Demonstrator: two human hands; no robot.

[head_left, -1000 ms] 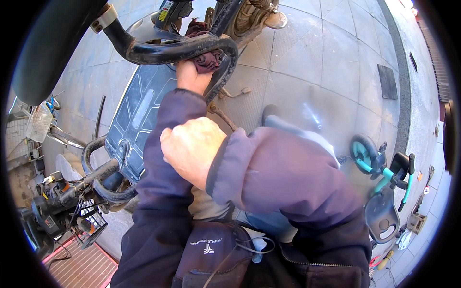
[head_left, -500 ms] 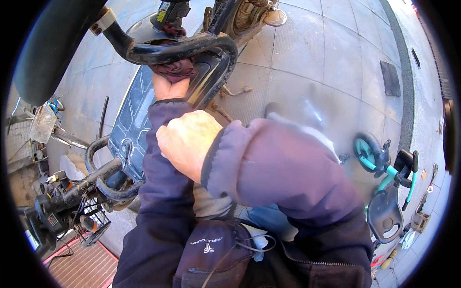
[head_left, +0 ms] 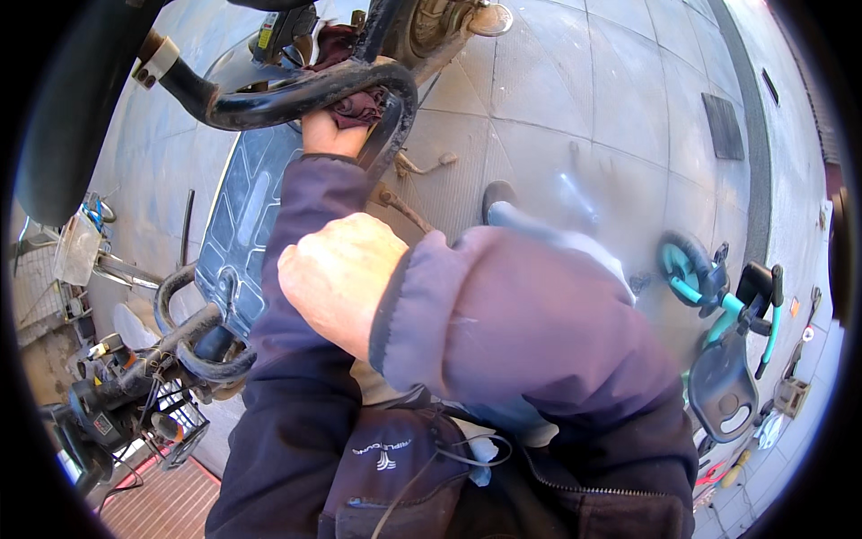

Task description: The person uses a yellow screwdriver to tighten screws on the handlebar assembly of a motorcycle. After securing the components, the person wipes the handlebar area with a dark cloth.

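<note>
My left hand (head_left: 332, 135) reaches under a black bent tube (head_left: 278, 101) of a scooter-like vehicle, its fingers closed round a dark red cloth (head_left: 361, 109). Part of this hand and cloth is hidden by the tube; more of the cloth shows beyond it. Across my left forearm lies my right hand (head_left: 341, 274), back upward and fingers curled under. Whether it grips the left sleeve or something else is hidden. Beside my left arm runs the vehicle's dark ribbed footboard (head_left: 235, 216). A black padded seat (head_left: 81, 117) fills the upper left.
Handlebars with wiring (head_left: 117, 395) stand at lower left. A rusty kickstand (head_left: 406, 208) sticks out over the paved floor (head_left: 539, 90). A teal child's balance bike (head_left: 723, 382) is at the right, near scattered tools. A dark flat plate (head_left: 723, 126) lies farther off.
My left hand and the cloth have shifted slightly right and up under the tube. My right hand has moved a little left and down along the left forearm. The vehicle sits farther left in view.
</note>
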